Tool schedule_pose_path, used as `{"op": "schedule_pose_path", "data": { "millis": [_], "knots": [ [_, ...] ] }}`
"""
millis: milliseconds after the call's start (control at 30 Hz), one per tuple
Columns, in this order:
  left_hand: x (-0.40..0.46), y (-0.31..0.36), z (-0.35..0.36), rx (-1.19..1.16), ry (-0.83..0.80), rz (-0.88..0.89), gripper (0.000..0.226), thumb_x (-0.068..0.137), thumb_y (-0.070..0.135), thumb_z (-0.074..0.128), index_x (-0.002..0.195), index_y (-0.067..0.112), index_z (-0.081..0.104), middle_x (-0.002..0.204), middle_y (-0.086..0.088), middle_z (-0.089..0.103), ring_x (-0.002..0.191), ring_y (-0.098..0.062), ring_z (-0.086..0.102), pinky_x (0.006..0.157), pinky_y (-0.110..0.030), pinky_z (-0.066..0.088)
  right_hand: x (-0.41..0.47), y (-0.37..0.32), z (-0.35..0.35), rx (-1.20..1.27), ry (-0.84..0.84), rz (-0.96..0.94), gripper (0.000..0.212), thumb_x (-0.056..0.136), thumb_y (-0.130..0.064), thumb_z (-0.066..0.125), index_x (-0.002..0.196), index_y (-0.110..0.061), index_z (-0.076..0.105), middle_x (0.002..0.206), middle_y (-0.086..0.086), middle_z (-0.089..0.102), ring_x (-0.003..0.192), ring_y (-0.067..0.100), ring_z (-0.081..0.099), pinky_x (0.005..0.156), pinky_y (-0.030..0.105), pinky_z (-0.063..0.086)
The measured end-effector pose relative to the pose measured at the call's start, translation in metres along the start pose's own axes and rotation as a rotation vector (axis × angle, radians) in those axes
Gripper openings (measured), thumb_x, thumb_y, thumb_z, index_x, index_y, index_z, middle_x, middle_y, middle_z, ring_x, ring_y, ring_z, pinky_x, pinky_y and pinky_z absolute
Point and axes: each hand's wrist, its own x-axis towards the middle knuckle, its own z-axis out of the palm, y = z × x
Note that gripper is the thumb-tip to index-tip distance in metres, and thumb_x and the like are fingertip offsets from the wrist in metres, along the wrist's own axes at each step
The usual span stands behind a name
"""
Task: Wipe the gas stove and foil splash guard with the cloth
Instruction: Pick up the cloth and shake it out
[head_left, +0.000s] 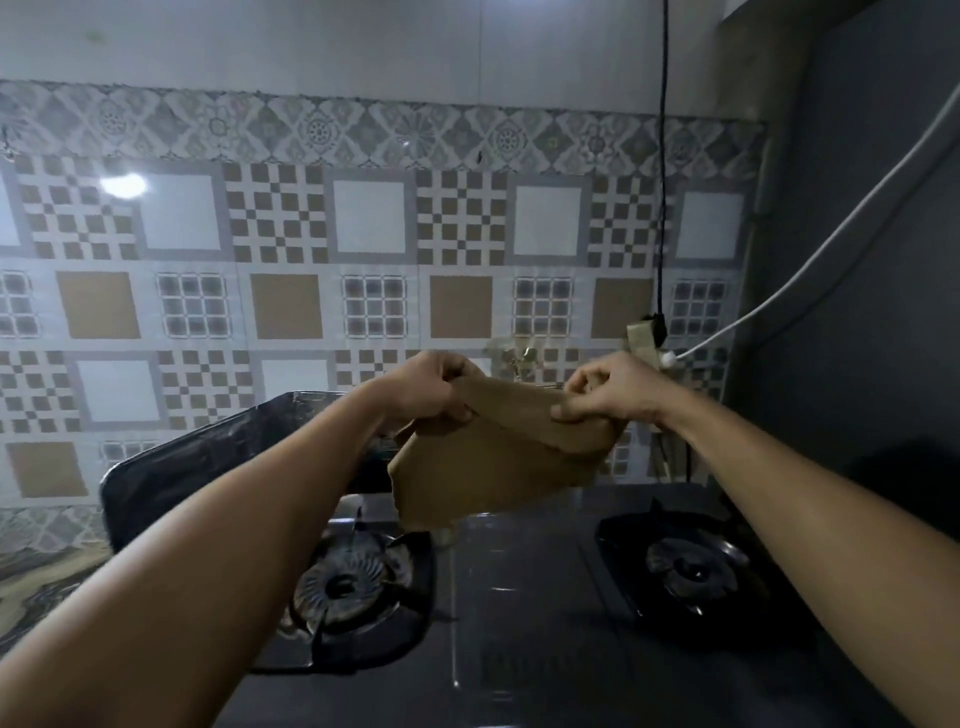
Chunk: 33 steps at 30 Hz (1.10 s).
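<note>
A home kitchen. Shown by a two-burner gas stove with a dark glass top, left burner and right burner under black pan supports. Behind it, a wall of patterned brown, grey and white tiles. A foil guard standing at the stove's left rear. A black cord and a white cable hanging at the right.

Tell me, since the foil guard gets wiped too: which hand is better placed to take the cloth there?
Probably the left hand: it grips the cloth on the side nearest the foil splash guard.
</note>
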Motion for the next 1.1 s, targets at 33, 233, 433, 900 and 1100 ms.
{"op": "schedule_pose_path", "data": {
  "millis": [33,233,433,900,1100],
  "knots": [
    [0.009,0.003,0.001,0.044,-0.036,0.003,0.040,0.078,-0.007,0.065,0.112,0.013,0.062,0.111,-0.014,0.061,0.100,-0.029,0.062,0.076,-0.033,0.057,0.005,0.010,-0.002,-0.044,-0.005,-0.012,0.033,0.069,-0.031,0.086,0.087,-0.006,0.073,0.058,-0.010,0.054,0.065,0.011,0.052,0.061,0.026,0.041],
    [0.053,0.009,0.022,0.023,-0.030,-0.082,0.037,0.081,0.034,0.062,0.112,0.014,0.067,0.111,-0.010,0.063,0.103,-0.025,0.059,0.093,-0.040,0.048,0.042,0.055,-0.005,-0.334,0.110,-0.154,0.014,0.084,-0.030,0.074,0.096,-0.024,0.077,0.096,-0.014,0.062,0.096,0.011,0.057,0.087,0.034,0.049],
    [0.110,-0.014,0.052,0.138,0.200,-0.086,0.008,0.086,0.014,0.069,0.093,0.011,0.071,0.093,-0.003,0.068,0.090,-0.016,0.063,0.081,-0.031,0.052,0.079,0.085,0.012,-0.237,0.187,-0.193,0.020,0.091,-0.006,0.061,0.106,-0.012,0.073,0.106,0.003,0.070,0.100,0.017,0.062,0.083,0.024,0.045],
    [0.220,-0.088,0.076,0.201,0.476,-0.136,0.008,0.081,0.021,0.076,0.085,0.015,0.073,0.081,-0.001,0.067,0.080,-0.017,0.062,0.069,-0.030,0.051,0.178,0.134,0.052,-0.564,0.061,-0.298,0.054,0.093,-0.002,0.041,0.135,-0.035,0.053,0.114,-0.004,0.052,0.097,0.019,0.052,0.077,0.033,0.047],
    [0.251,-0.093,0.075,0.440,0.700,-0.025,0.013,0.090,0.026,0.063,0.094,0.015,0.067,0.093,-0.002,0.065,0.087,-0.021,0.059,0.074,-0.036,0.052,0.208,0.132,0.062,-0.577,0.160,-0.276,0.060,0.093,-0.002,0.042,0.146,-0.028,0.039,0.116,0.006,0.044,0.091,0.026,0.052,0.070,0.034,0.044]
  ]
}}
